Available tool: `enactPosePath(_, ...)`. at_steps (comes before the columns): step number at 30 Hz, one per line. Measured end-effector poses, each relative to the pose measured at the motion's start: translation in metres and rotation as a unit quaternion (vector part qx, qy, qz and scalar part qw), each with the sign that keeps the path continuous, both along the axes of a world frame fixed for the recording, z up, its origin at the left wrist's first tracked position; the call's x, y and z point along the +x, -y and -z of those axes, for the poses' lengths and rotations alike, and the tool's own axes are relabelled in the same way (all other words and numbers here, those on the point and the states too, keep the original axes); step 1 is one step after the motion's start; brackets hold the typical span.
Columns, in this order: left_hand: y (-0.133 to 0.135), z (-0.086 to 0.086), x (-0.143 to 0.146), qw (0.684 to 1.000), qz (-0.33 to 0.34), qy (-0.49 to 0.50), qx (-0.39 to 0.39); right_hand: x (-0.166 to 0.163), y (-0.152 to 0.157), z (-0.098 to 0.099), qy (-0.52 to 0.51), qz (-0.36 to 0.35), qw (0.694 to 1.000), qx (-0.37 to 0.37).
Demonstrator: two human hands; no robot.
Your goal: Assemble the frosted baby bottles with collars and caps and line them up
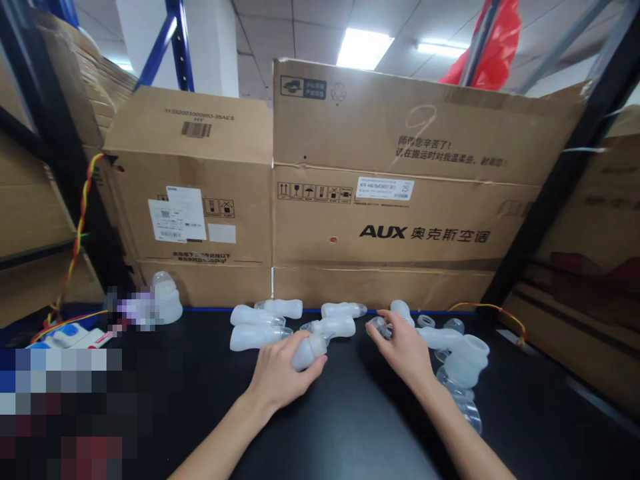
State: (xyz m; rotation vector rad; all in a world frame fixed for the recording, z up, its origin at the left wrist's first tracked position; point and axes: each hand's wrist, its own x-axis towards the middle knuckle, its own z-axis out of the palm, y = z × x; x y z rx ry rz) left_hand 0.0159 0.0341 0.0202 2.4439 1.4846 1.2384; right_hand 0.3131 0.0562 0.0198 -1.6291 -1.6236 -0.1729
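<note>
My left hand (pixel 277 377) is wrapped round a small translucent white plastic bottle (pixel 306 353), held tilted with its collar end up. Over to the right, my right hand (pixel 407 350) has thumb and fingers closed around a small clear plastic cap (pixel 379 327). Beyond my left hand, several similar bottles (pixel 250 337) lie on their sides, with another bottle (pixel 343 311) further back between the hands. Just behind my right fingers is one more white bottle (pixel 401 312). Right of that hand are a ring (pixel 426 321), a lying bottle (pixel 437 338) and a wide-mouthed white container (pixel 467 361).
Clear plastic domes (pixel 470 410) sit beside my right forearm. A white container with a clear dome (pixel 167 301) stands at the back left. Cardboard (pixel 320 220) walls off the rear of the black table (pixel 325 433). A power strip (pixel 75 337) and twisted wires (pixel 83 223) are at left.
</note>
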Motion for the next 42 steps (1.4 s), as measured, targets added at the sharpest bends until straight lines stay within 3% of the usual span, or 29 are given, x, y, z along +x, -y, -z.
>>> enactPosePath(5, -0.002, 0.003, -0.002, 1.000, -0.011, -0.001, -0.016, -0.022, -0.003, 0.016, 0.116, 0.025, 0.993, 0.021)
enactPosePath(9, -0.005, 0.005, -0.003, 0.997, -0.023, 0.047, -0.058, -0.052, 0.003, 0.015, 0.251, -0.119, 0.960, 0.040)
enactPosePath(12, -0.005, 0.004, -0.004, 0.987, -0.011, 0.133, -0.087, -0.073, 0.008, 0.014, 0.272, -0.155, 0.950, 0.009)
enactPosePath(20, -0.010, 0.012, -0.004, 0.934, 0.094, 0.311, -0.151, -0.080, 0.027, 0.005, 0.250, -0.127, 0.957, -0.076)
enactPosePath(26, -0.008, 0.016, -0.004, 0.909, 0.130, 0.368, -0.145, -0.083, 0.033, 0.006, 0.228, -0.168, 0.955, -0.092)
enactPosePath(34, -0.004, 0.009, -0.001, 0.915, 0.109, 0.363, -0.136, -0.086, 0.034, 0.004, 0.143, -0.259, 0.954, -0.048)
enactPosePath(42, 0.000, 0.002, 0.005, 0.925, 0.094, 0.338, -0.144, -0.082, 0.031, -0.004, -0.003, -0.255, 0.966, -0.033)
